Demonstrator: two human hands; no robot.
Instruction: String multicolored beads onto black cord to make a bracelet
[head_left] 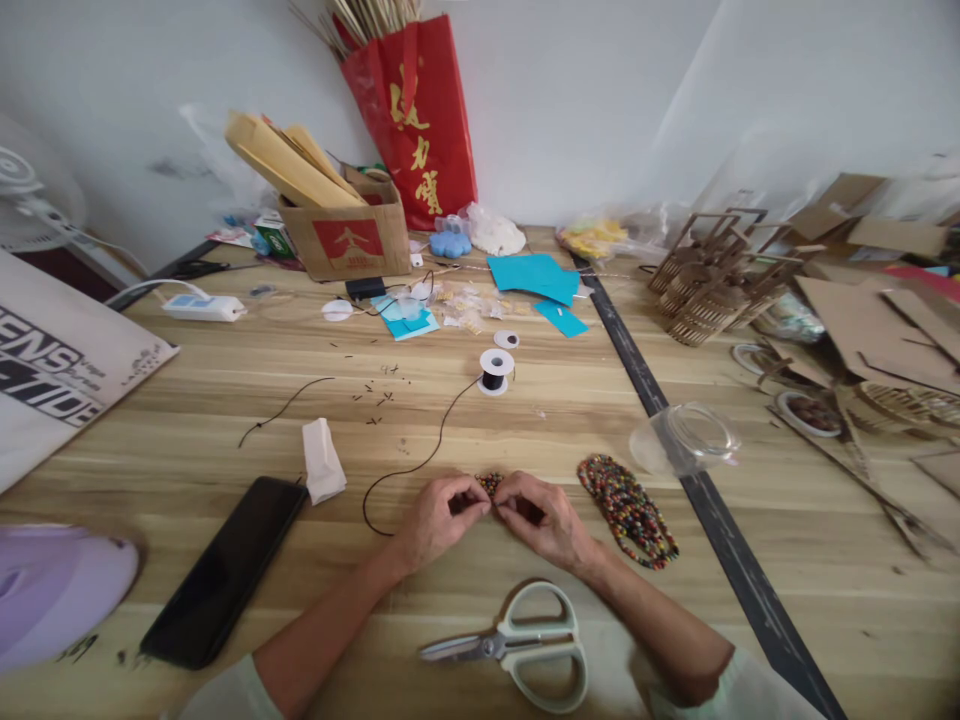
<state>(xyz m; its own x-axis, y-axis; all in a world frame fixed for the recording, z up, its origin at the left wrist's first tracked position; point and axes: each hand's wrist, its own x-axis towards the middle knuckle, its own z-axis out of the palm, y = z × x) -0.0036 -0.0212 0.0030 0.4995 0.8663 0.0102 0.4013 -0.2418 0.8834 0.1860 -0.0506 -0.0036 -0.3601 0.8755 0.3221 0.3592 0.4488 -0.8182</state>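
Note:
My left hand and my right hand meet at the middle of the table, thumbs and forefingers pinched almost tip to tip. Between and just behind the fingertips lies a small bunch of multicoloured beads, partly covered by the hands. What the pinches grip is too small to make out. Black cord curves from a white spool to beside my left hand. A heap of beaded strands lies right of my right hand. Scissors with pale green handles rest in front, between my forearms.
At the left lie a black phone, a folded white paper and a loose cord piece. A clear plastic container stands beyond the beads. Behind are blue paper, a cardboard box and small woven baskets.

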